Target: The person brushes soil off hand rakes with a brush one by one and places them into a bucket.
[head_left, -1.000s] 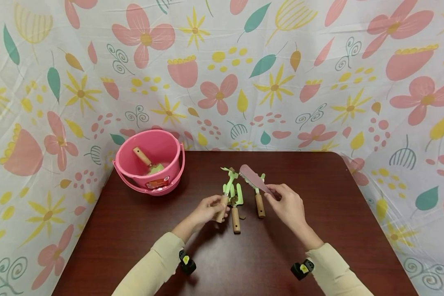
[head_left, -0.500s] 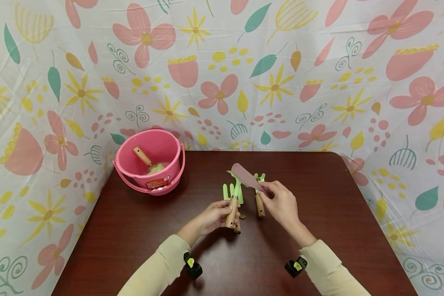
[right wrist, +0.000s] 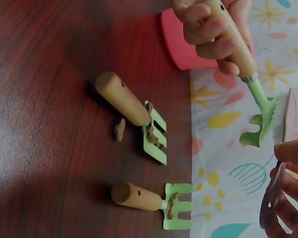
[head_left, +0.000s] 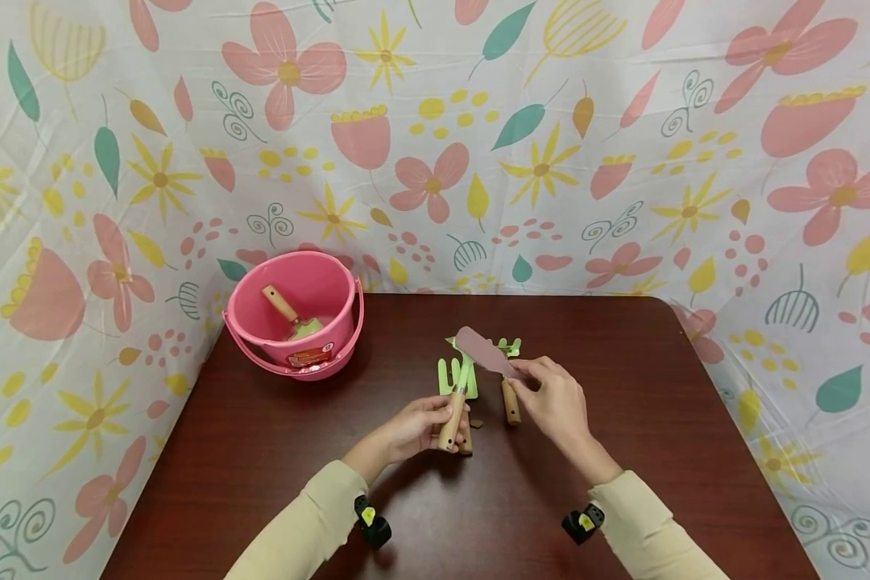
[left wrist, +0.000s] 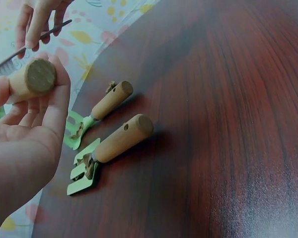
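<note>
In the head view my left hand (head_left: 422,423) grips the wooden handle of a small green garden hoe (right wrist: 260,106), its head raised over the table. My right hand (head_left: 557,403) pinches a pink brush (head_left: 482,353) by its narrow end. The brush's white bristles (right wrist: 278,119) lie right at the hoe head in the right wrist view. Below on the table are a green hand fork (right wrist: 121,99) and a green hand rake (right wrist: 136,197), both wooden-handled, with brown clumps on their tines. From the head view, the brush hides part of the hoe head.
A pink bucket (head_left: 351,322) stands at the table's back left, with a wooden-handled green trowel (head_left: 281,304) inside. One loose brown clump (right wrist: 119,130) lies beside the fork. A floral cloth (head_left: 435,121) hangs behind the dark wooden table (head_left: 660,403).
My left hand has shifted right with the hoe, and my right hand slightly left, bringing the brush over the hoe head. In the last half second both moved only slightly.
</note>
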Tool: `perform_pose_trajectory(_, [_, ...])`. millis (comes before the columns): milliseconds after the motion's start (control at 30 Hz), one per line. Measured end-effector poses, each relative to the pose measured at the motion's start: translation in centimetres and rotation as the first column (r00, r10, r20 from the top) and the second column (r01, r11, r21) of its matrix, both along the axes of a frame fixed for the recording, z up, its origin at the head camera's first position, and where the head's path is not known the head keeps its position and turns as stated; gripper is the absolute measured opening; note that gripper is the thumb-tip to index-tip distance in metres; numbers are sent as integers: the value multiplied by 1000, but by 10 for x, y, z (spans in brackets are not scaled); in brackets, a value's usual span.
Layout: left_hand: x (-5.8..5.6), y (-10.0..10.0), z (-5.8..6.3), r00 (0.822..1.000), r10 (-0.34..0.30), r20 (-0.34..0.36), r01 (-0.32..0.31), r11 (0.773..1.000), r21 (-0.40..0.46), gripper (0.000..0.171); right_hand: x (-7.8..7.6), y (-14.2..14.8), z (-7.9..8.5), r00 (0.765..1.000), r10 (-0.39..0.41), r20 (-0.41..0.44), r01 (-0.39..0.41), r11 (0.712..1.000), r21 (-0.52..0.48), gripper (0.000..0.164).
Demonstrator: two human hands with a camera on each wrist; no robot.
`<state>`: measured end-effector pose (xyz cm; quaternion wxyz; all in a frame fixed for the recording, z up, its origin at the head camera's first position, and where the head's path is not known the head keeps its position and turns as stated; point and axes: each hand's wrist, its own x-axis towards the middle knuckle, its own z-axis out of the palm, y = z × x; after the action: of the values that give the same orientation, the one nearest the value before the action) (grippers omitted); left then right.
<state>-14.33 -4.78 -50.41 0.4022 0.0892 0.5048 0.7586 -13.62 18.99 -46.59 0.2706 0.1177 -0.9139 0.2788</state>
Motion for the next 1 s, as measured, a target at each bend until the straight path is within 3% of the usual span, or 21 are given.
perform_pose_trajectory(200, [0,-5,0,1000,4,-23,-4,1000,0,40,1,11,-2,998,-46,32,46,999,11,26])
perform_pose_trajectory(533, [-1,-13,-1,997,-5,-71,3,999,-32,44,5,25,-7,997,-56,46,55,998,28,27])
perform_pose_trajectory(1000, [-2,-17,-6,996,3,-84,-11,996,-89,45,8,30,-6,997,-59,48,58,998,32,27])
